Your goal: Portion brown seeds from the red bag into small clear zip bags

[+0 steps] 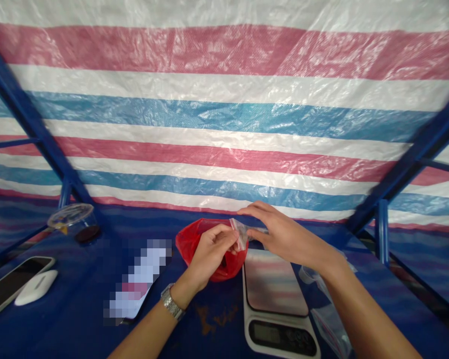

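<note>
Zip bag | low-ctr of frame | pinched btwn L hand fingertips | at R hand thumb tip, fingers spread

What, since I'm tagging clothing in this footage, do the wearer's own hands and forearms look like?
The left hand is ungloved, with a silver-coloured, linked metal band around its wrist; no watch face is visible. The right hand is also ungloved, its wrist without any band. No sleeve shows on either forearm.
</note>
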{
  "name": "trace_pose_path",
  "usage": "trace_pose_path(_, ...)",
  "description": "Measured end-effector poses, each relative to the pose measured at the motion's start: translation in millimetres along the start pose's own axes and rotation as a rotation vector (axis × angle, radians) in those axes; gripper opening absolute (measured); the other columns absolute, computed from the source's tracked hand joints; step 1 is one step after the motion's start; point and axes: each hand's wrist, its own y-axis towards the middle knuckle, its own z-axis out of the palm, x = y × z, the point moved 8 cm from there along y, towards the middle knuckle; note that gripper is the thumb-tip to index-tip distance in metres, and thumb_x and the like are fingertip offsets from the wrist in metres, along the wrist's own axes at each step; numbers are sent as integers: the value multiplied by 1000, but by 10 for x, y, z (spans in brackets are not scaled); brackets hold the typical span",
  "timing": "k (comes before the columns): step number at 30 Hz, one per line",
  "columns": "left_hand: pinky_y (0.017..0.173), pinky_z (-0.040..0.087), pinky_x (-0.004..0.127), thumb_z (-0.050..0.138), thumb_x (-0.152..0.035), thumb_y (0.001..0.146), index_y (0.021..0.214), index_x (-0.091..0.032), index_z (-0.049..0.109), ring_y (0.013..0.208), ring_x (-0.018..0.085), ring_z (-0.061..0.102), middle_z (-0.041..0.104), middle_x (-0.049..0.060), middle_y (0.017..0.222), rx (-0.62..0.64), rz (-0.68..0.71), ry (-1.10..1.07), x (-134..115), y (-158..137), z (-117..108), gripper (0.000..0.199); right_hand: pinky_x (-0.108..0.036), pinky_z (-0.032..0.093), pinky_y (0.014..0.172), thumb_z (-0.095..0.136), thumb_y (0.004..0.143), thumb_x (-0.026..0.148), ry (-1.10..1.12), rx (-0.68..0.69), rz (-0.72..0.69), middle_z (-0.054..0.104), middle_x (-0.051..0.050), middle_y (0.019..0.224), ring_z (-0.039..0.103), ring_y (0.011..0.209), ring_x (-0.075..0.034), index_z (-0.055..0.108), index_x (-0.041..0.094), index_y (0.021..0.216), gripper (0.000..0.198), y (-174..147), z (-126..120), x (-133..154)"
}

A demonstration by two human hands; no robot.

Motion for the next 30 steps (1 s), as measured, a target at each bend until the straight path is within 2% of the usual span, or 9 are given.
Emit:
trace_pose_path(4,65,47,22,81,-45,82,76,-15,67,62,11,60,68,0,66,-12,2,-66,-28,-8,-6,33,-32,48,85,60,100,28,55,-5,53,71,-4,105,66,95,-20,67,23,105,10,20,59,87)
trace_pose_path(8,65,47,22,84,-42,80,76,-16,67,63,11,61,67,-1,66,-30,10,-116,-8,-13,-27,32,-26,42,65,63,98,34,144,75,102,71,0,82,62,70,-15,68,21,89,17,55,223,107)
trace_pose_path(12,66,47,22,81,-46,83,76,-16,65,65,11,60,67,0,70,34,-7,-171,59,0,-16,35,-25,40,60,62,97,33,262,95,114,70,0,75,59,64,-13,69,19,84,20,59,243,63)
trace_pose_path(16,64,46,22,76,-48,87,80,-16,65,63,10,58,67,0,70,68,17,-92,31,-4,-10,35,-24,40,60,57,96,27,306,131,97,69,1,75,57,65,-13,69,19,83,19,52,241,51)
trace_pose_path(18,63,45,22,73,-48,90,85,-16,65,62,10,57,66,-1,71,77,27,-47,-13,-18,14,33,-23,36,56,57,92,23,259,76,117,63,3,68,53,61,-12,62,20,75,17,71,204,22)
trace_pose_path(21,63,46,23,68,-48,93,85,-18,60,61,10,57,63,-2,70,86,29,-49,-68,-37,58,32,-24,30,53,61,85,20,127,-142,213,53,5,60,46,56,-11,50,21,67,22,94,50,-71)
trace_pose_path(24,61,48,23,69,-46,92,80,-19,55,61,10,57,60,-3,70,42,47,-83,-113,-21,29,32,-26,35,57,61,90,29,129,-194,201,58,3,65,50,60,-13,54,21,70,22,119,28,-80)
trace_pose_path(28,61,49,24,68,-35,87,78,-18,54,65,11,57,62,-1,77,-98,66,-236,-179,40,-138,24,-30,47,74,54,100,45,231,-201,185,70,-5,93,62,83,-18,63,21,96,26,133,127,-178)
trace_pose_path(30,61,49,25,67,-31,84,75,-18,53,65,11,56,63,1,80,-103,53,-324,-213,66,-177,21,-33,49,78,52,100,50,330,-197,234,70,-7,102,65,89,-20,60,20,109,32,135,236,-297)
